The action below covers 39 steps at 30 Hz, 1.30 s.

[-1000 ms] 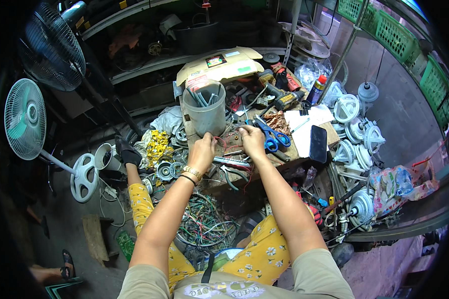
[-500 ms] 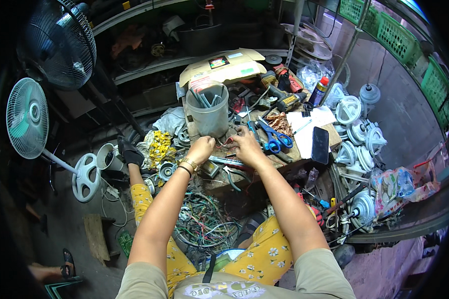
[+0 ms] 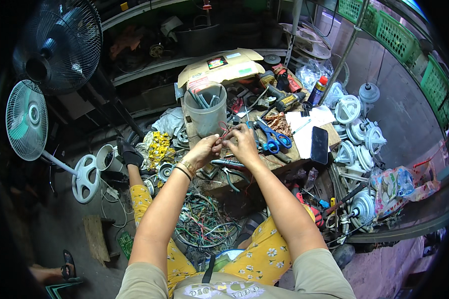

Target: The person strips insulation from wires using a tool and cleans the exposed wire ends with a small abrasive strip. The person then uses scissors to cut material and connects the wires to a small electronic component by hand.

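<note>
My left hand [image 3: 206,150] and my right hand [image 3: 241,145] meet over the near part of a cluttered work table. Both have their fingers pinched together on a thin reddish wire [image 3: 223,128], which loops up above the fingertips. Just beyond them stands a translucent plastic bucket [image 3: 204,117] with grey strips sticking out. Blue-handled scissors [image 3: 273,139] lie right of my right hand. Below the hands, pliers [image 3: 231,180] rest at the table's near edge. The wire's ends are too small to make out.
A heap of tangled wires [image 3: 207,222] lies below, between my legs. Toward the right are a phone [image 3: 320,145], a spray can [image 3: 318,91], a cordless drill [image 3: 290,101] and several white plastic pulley-like parts [image 3: 356,132]. Fans [image 3: 28,119] stand at left, near another person's foot [image 3: 67,269].
My hands have come closer together, the left moving right and the right slightly left. The reddish wire now loops higher above the fingertips.
</note>
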Available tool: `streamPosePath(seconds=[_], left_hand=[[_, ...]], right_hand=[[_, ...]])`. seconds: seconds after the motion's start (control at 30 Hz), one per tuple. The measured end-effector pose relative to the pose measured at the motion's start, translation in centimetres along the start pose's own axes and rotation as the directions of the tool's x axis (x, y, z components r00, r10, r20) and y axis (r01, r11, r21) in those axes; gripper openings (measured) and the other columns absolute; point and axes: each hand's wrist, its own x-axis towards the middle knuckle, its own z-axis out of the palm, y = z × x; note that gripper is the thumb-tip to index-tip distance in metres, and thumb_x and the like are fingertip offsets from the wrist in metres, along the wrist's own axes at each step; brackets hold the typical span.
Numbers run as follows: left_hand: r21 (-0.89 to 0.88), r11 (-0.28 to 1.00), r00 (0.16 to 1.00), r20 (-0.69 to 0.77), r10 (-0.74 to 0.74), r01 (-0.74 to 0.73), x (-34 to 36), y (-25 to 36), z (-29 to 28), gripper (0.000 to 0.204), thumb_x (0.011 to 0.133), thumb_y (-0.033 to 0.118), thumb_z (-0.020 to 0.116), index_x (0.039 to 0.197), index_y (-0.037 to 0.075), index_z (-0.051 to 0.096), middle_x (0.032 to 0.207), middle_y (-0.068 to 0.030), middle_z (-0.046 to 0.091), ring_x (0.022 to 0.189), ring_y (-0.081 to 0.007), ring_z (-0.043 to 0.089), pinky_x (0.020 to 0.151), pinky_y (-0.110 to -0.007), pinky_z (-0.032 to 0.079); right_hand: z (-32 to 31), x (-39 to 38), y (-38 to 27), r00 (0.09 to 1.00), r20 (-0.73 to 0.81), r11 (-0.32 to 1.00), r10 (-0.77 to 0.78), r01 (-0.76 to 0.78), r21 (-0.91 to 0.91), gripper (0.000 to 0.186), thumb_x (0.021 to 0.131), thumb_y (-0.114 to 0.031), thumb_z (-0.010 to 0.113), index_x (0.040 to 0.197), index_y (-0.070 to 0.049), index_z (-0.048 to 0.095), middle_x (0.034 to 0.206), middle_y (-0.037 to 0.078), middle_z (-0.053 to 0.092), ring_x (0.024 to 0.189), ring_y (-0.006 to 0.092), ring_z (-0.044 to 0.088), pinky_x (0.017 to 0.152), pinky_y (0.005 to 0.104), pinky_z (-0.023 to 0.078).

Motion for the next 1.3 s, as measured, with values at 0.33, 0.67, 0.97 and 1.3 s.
streamPosePath(seconds=[0.33,0.67,0.97,1.3], left_hand=[[0.752,0.630,0.977,0.204,0.059,-0.195,-0.4,-1.3,0.9,0.031,0.100,0.032,0.044,0.100,0.005,0.058,0.075,0.0057,0.047,0.066,-0.0060,0.041,0.059,-0.021,0.036],[0.947,0.320,0.903,-0.117,0.413,-0.024,4.4,-0.5,0.6,0.039,0.076,0.024,0.066,0.106,-0.002,0.061,0.102,-0.0190,0.066,0.097,-0.0309,0.063,0.087,-0.037,0.048],[0.956,0.189,0.798,-0.292,0.527,0.225,6.0,-2.2,1.5,0.034,0.074,0.037,0.071,0.089,0.006,0.069,0.085,-0.0172,0.067,0.082,-0.0336,0.065,0.074,-0.041,0.050],[0.944,0.313,0.764,-0.278,0.582,0.104,5.8,-1.7,2.7,0.037,0.075,0.032,0.071,0.099,0.004,0.068,0.092,-0.0206,0.066,0.090,-0.0352,0.064,0.078,-0.042,0.049]], right_hand=[[-0.3,0.1,0.6,0.994,0.069,0.994,-0.083,0.087,-0.062,0.022,0.068,-0.012,0.075,0.087,-0.021,0.072,0.117,0.009,0.052,0.105,0.0316,0.048,0.091,0.0396,0.042],[-0.1,0.4,3.0,0.946,0.006,0.890,0.324,-0.307,0.337,0.014,0.085,-0.009,0.061,0.091,0.004,0.066,0.077,0.016,0.068,0.069,0.0223,0.065,0.066,0.0333,0.049],[-0.7,0.3,1.6,0.981,-0.105,0.984,0.164,-0.171,-0.057,0.011,0.081,-0.011,0.064,0.089,-0.005,0.069,0.084,0.015,0.065,0.078,0.0296,0.063,0.070,0.0381,0.048],[-0.4,1.0,3.2,0.859,-0.026,0.836,0.510,-0.489,0.248,0.016,0.087,-0.018,0.057,0.092,-0.004,0.064,0.077,0.014,0.067,0.076,0.0296,0.065,0.070,0.0389,0.046]])
